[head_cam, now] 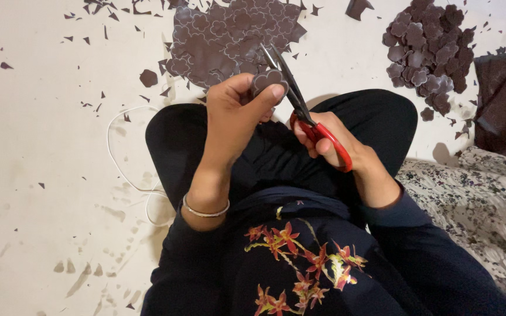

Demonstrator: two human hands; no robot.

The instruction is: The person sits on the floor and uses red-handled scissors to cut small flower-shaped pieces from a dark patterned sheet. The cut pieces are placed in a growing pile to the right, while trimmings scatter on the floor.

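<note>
My left hand (235, 111) pinches a small dark brown flower-shaped cutout (266, 80) between thumb and fingers, above my lap. My right hand (329, 140) grips red-handled scissors (300, 105); their metal blades are parted and point up beside the cutout's right edge. Whether the blades touch the cutout I cannot tell. A thin silver bangle (206, 210) circles my left wrist. My crossed legs in black trousers lie under both hands.
A sheet of dark brown material with flower outlines (224, 35) lies on the pale floor ahead. A pile of cut flower shapes (428, 52) sits at the upper right. Brown scraps litter the floor. White cable (115, 158) at left; patterned cloth (475, 193) at right.
</note>
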